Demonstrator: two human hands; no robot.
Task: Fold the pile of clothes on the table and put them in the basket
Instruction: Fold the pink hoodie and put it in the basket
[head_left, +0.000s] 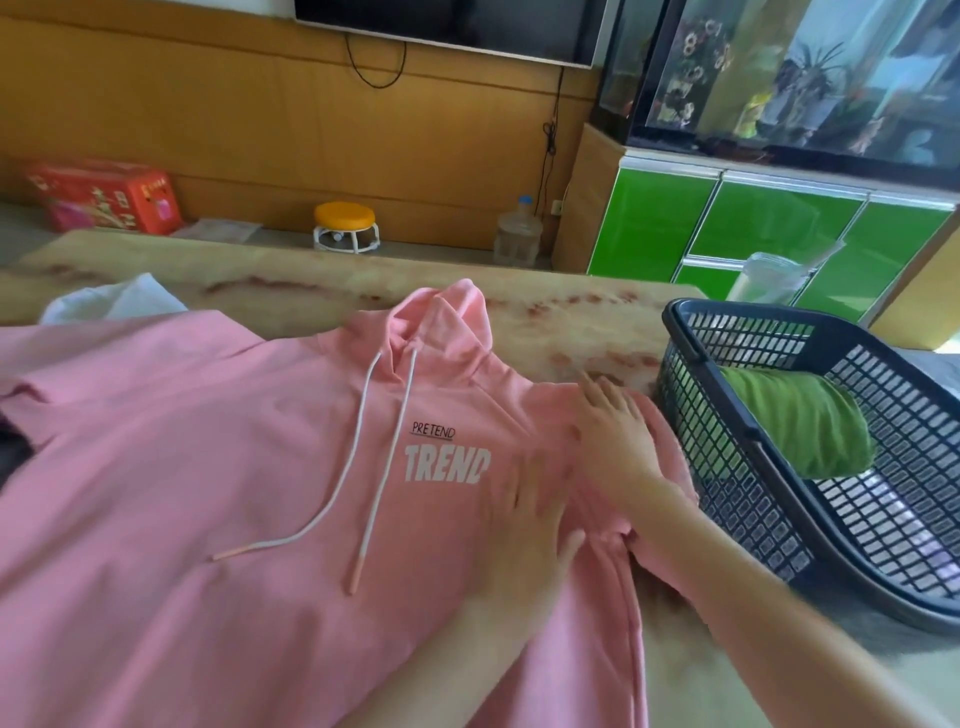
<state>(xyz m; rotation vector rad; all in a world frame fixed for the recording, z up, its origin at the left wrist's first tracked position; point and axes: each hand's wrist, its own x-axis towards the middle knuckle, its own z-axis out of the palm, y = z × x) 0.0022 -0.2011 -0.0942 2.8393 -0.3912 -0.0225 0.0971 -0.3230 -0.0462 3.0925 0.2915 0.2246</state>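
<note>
A pink hoodie with white drawstrings and the print "PRETEND TREND" lies face up across the table, hood pointing away from me. My left hand presses flat on its chest just right of the print, blurred. My right hand lies flat with straight fingers on the hoodie's right shoulder, close to the basket. A dark plastic basket stands at the right and holds a folded green garment. A white garment peeks out behind the hoodie at the far left.
The marbled table shows bare beyond the hood. A dark cloth lies at the left edge. A clear plastic container stands behind the basket. On the floor beyond are a stool, a water jug and a red box.
</note>
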